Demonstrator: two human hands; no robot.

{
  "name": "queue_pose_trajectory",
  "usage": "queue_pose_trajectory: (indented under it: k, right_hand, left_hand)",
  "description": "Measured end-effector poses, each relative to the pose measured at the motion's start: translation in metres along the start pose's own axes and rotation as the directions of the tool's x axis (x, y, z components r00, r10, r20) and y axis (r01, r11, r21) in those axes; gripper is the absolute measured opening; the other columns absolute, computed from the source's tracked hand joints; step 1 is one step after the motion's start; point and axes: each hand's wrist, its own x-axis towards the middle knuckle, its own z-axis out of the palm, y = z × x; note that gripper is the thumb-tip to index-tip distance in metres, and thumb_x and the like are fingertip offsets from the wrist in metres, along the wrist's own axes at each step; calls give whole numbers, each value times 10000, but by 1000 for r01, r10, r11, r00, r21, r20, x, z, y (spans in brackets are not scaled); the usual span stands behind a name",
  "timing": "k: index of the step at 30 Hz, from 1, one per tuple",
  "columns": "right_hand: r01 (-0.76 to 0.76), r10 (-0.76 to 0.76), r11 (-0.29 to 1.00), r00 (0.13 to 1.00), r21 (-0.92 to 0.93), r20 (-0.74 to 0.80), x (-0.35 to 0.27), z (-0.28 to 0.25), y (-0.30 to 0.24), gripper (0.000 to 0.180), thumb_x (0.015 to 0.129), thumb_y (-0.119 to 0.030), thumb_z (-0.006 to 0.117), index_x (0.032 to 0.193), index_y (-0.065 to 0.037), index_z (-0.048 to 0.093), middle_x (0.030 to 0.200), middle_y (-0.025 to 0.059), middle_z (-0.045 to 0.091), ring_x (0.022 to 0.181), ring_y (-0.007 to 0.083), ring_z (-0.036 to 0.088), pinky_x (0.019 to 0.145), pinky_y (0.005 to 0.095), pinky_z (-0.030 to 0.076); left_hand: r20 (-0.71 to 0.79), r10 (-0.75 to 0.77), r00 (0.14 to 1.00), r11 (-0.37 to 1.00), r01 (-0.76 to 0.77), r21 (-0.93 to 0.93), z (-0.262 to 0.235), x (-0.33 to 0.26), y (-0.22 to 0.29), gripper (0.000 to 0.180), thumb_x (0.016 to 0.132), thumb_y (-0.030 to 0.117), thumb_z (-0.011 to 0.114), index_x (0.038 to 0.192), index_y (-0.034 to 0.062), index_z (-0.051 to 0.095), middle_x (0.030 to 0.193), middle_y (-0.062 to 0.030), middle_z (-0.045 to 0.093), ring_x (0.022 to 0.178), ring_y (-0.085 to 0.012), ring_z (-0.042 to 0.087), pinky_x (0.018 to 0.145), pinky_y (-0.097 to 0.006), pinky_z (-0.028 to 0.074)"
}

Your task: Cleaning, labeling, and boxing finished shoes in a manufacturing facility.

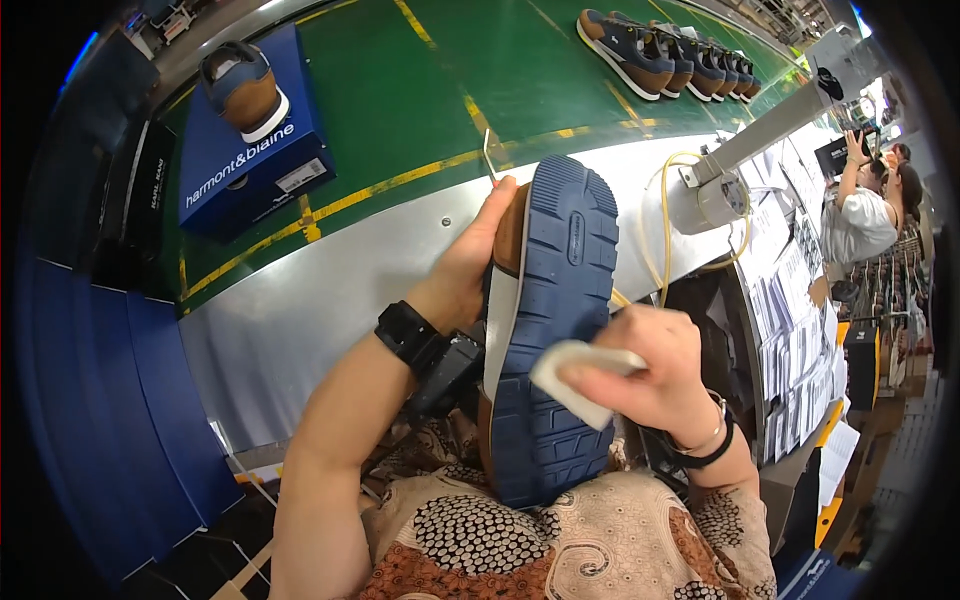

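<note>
A blue shoebox [215, 150] sits on a green conveyor belt [375, 110] marked with yellow lines, a navy-and-brown sneaker [245, 92] standing on its lid, while more sneakers [682, 70] line up farther right. A slanting grey metal arm [765, 125] meets a round base [712, 208], with a yellow cable [665, 215] looping beside it. Beyond are stacked white papers [790, 305] and a person in a white top [862, 228]; blue panels [95, 400] stand at left.
</note>
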Motion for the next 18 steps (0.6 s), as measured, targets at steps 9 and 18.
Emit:
queue_pose_trajectory:
  k: [9, 18]
  right_hand:
    - [-453, 416, 883, 875, 119, 249, -29, -14, 9, 279, 659, -200, 800, 689, -29, 580, 615, 78, 609, 535, 149, 607, 488, 256, 451]
    - [86, -107, 980, 988, -177, -114, 27, 9, 14, 268, 642, -164, 802, 664, -56, 557, 579, 62, 568, 469, 155, 555, 437, 257, 411]
  left_hand:
    - [48, 63, 997, 997, -60, -52, -19, -8, 9, 549, 979, 473, 273, 1244, 38, 478, 1139, -107, 596, 1009, -191, 599, 877, -324, 501]
    - [23, -13, 1000, 1000, 13, 6, 7, 11, -5, 520, 976, 468, 304, 1246, 59, 480, 1115, -76, 608, 933, -165, 623, 820, -306, 521]
